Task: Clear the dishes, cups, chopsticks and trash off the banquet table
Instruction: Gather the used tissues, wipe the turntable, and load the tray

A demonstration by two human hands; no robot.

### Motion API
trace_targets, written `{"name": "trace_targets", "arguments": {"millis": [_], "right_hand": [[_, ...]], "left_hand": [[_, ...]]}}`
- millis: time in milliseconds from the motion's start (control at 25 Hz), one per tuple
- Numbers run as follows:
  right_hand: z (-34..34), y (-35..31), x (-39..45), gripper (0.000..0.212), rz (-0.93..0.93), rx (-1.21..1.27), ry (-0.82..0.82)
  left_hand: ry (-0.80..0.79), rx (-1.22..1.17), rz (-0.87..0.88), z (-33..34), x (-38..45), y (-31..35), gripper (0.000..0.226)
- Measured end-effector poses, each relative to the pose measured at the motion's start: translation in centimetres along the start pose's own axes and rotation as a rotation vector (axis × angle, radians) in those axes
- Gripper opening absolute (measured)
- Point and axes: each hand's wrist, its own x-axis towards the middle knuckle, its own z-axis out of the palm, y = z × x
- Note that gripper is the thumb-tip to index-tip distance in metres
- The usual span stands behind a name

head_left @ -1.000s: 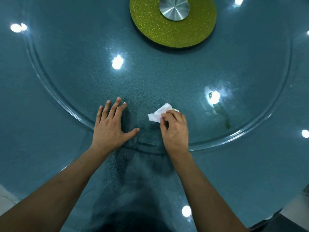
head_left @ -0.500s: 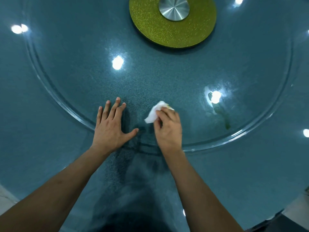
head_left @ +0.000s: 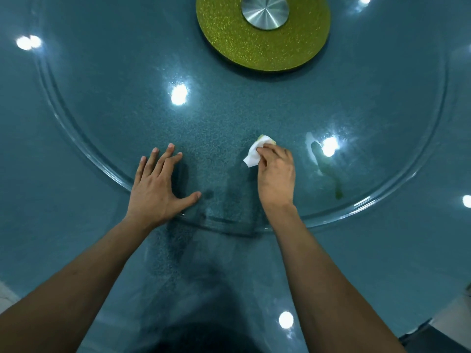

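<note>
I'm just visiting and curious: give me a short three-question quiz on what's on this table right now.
1. True or false: the left hand grips the white tissue.
2. Which lies right of the right hand on the glass turntable? A) a greenish smear B) chopsticks C) a cup
3. Fill in: the silver hub sits on a glittery ____ disc.

Key: 1 false, it lies flat on the glass; the right hand grips the tissue. 2 A. 3 green.

Left hand (head_left: 158, 189) lies flat, fingers (head_left: 163, 159) spread; right hand (head_left: 276, 171) curls its fingers, pinching something white.
</note>
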Motion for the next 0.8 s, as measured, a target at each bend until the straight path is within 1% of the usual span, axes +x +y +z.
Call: {"name": "trace_targets", "arguments": {"millis": [160,320,480,560,680,720,800], "right_hand": [[0.5,-1.4,0.2,0.030,0.027,0.038,0.025],[1.4,-3.6,0.2,0.032,-0.173,0.054,-0.046],[1.1,-2.9,0.6,0.032,-0.258,0.024,-0.126],[0.7,-2.4,0.4,0.031,-0.265,0.030,-0.091],[-0.1,-0.8,-0.8,0.025,-0.300,0.075,0.052],[-0.4,-0.2,-1.4,0.023,-0.298,0.085,0.080],[-1.1,1.3,-2.8,0.020,-0.290,0.097,0.101]], "left_hand": [[-0.013,0.015,-0.028,-0.4,0.3,-0.1,0.107],[0.003,0.057,-0.111,-0.4,0.7,0.2,0.112],[0.004,0.054,-0.145,-1.2,0.5,-1.6,0.108],[-0.011,0.053,-0.164,-1.6,0.6,-2.2,0.105],[0.015,0.017,-0.226,-2.0,0.5,-2.7,0.095],[0.036,-0.004,-0.222,-2.0,0.4,-2.5,0.087],[0.083,0.004,-0.141,-1.8,0.1,-1.3,0.073]]}}
